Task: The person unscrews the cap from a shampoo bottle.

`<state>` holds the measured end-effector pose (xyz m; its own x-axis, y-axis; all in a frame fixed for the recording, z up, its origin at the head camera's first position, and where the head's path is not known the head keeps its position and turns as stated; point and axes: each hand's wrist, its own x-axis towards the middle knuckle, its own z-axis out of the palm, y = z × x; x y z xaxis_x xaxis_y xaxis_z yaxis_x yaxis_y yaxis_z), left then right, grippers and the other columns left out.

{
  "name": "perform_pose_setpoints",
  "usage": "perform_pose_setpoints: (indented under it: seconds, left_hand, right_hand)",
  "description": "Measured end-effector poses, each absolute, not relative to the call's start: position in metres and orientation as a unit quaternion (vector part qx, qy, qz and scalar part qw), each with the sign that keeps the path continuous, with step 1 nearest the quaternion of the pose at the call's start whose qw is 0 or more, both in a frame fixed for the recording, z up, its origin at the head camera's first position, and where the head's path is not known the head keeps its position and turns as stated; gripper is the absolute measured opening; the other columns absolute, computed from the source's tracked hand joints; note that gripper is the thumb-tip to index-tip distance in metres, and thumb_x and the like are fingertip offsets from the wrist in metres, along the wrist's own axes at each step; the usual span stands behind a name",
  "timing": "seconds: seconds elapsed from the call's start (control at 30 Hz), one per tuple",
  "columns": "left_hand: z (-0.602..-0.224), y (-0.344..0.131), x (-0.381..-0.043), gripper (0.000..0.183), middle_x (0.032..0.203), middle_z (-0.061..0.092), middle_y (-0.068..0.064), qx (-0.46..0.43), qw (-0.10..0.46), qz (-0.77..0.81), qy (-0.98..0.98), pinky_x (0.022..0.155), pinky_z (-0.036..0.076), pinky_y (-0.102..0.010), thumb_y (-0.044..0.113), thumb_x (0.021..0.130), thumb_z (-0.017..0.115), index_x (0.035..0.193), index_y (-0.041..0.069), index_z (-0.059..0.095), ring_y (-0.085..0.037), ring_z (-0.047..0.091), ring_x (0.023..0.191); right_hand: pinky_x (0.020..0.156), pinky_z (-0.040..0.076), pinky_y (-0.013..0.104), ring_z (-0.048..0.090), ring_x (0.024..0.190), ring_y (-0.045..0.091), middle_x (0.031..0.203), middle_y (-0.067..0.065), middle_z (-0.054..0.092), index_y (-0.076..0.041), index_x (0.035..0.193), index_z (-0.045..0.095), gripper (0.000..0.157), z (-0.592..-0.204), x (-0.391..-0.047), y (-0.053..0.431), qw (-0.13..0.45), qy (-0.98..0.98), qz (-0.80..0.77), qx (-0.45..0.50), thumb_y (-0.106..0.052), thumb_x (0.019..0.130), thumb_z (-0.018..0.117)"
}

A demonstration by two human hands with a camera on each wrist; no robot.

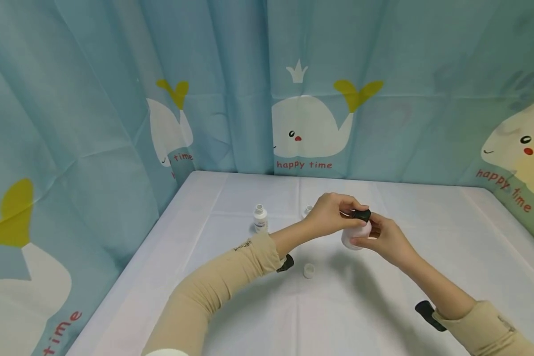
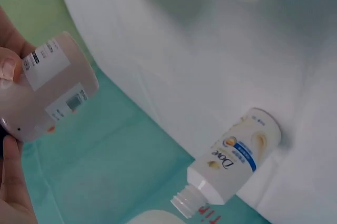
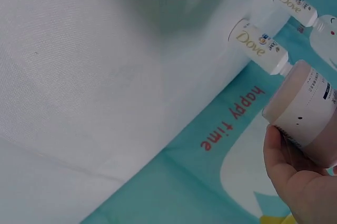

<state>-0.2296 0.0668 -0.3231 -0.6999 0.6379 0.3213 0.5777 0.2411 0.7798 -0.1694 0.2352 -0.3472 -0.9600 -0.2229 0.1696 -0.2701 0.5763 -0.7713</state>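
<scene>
Above the table, both hands meet at a pale pink bottle (image 1: 355, 236) with a black cap (image 1: 362, 215). My left hand (image 1: 331, 215) grips the cap between thumb and fingers. The right hand (image 1: 391, 242) holds the bottle's body from the right, its thumb in front. Printed labels show on the pink bottle (image 2: 55, 84) in the left wrist view. In the right wrist view, right-hand fingers (image 3: 300, 182) curl round the pink bottle (image 3: 303, 111). Whether the cap is loose cannot be seen.
Two uncapped white Dove bottles stand at the back: the left bottle (image 1: 260, 220) and one partly hidden bottle (image 1: 307, 210) behind my left hand. A small white cap (image 1: 309, 271) lies nearer on the white table (image 1: 338, 316). Blue whale-print curtains (image 1: 231, 89) hang around it.
</scene>
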Motion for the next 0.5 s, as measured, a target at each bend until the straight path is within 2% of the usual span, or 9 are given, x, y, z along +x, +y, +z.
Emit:
perform_pose_setpoints:
  seconds: [0.13,0.23,0.33,0.4,0.5]
  left_hand:
    - [-0.319,0.061,-0.222,0.029,0.106,0.072,-0.008,0.376,0.021,0.491,0.785,0.072,0.052,-0.009,0.005,0.078,0.075,0.107,0.004,0.070,-0.008,0.070,0.087]
    - [-0.316,0.056,-0.215,0.029,0.105,0.072,-0.009,0.367,0.027,0.504,0.781,0.072,0.053,-0.010,0.004,0.078,0.075,0.107,0.004,0.071,-0.010,0.070,0.085]
    - [-0.316,0.051,-0.209,0.029,0.105,0.071,-0.011,0.359,0.035,0.520,0.774,0.072,0.053,-0.011,0.003,0.078,0.075,0.107,0.003,0.071,-0.014,0.070,0.085]
    - [-0.317,0.048,-0.206,0.029,0.105,0.071,-0.013,0.352,0.042,0.541,0.763,0.073,0.054,-0.012,0.002,0.078,0.075,0.106,0.002,0.071,-0.017,0.070,0.086]
    - [-0.318,0.043,-0.203,0.030,0.107,0.070,-0.014,0.337,0.048,0.582,0.739,0.075,0.055,-0.015,0.001,0.077,0.075,0.107,0.000,0.070,-0.019,0.070,0.090]
  right_hand:
    - [0.073,0.052,0.014,0.064,0.098,0.031,0.118,0.026,0.060,0.009,0.129,0.047,0.057,-0.346,-0.166,0.231,0.037,-0.887,0.436,0.148,-0.011,0.082,0.073]
    - [0.076,0.050,0.012,0.064,0.096,0.013,0.117,0.024,0.061,0.007,0.128,0.049,0.056,-0.348,-0.161,0.228,0.048,-0.883,0.442,0.149,-0.011,0.081,0.074]
    - [0.080,0.049,0.010,0.057,0.094,-0.005,0.115,0.021,0.062,0.005,0.128,0.050,0.055,-0.353,-0.154,0.225,0.059,-0.871,0.463,0.153,-0.009,0.081,0.073]
    - [0.081,0.048,0.009,0.053,0.093,-0.012,0.113,0.013,0.063,0.004,0.128,0.050,0.053,-0.357,-0.151,0.223,0.067,-0.861,0.480,0.156,-0.007,0.081,0.073]
    - [0.081,0.048,0.008,0.053,0.095,-0.012,0.112,-0.010,0.060,0.004,0.128,0.048,0.050,-0.363,-0.147,0.220,0.083,-0.845,0.501,0.171,-0.004,0.083,0.069]
